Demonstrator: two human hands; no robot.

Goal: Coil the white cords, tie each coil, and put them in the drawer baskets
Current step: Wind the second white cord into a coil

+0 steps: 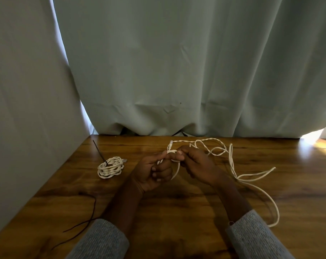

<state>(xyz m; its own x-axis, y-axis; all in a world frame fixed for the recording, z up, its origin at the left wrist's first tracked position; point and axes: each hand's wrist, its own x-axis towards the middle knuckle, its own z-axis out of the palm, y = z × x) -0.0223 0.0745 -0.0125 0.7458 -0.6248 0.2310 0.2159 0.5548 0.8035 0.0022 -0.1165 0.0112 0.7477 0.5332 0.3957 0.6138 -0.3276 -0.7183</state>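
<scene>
On the wooden table (177,202), left to right: a finished coil (110,167) with a dark tie through it lies apart; your left hand (151,173) and right hand (196,165) both pinch the loose white cord (233,165), which sprawls rightward in open loops.

A loose white cord (233,165) is pinched between the left hand (154,172) and right hand (195,165) above the wooden surface (177,212) — a finished coil (110,167) is seen to the left, a dark tie (100,153) poking out.
</scene>
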